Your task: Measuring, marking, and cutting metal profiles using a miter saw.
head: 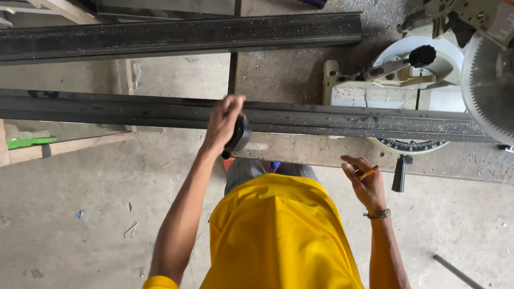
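Observation:
A long black metal profile [339, 120] lies across the workbench and runs under the mitre saw. My left hand [222, 123] rests on this profile, its fingers wrapped around a dark round tape measure [239, 134] pressed against the near side. My right hand [364, 182] hovers just below the bench edge to the right, with an orange pencil [369, 173] pinched between its fingers. A watch or bracelet sits on that wrist.
A mitre saw [445, 66] with a toothed blade [496, 91] stands at the right end of the bench. A second black profile [169, 35] lies farther back. Wooden boards [66, 146] sit at the left, a dark rod [470, 282] on the concrete floor.

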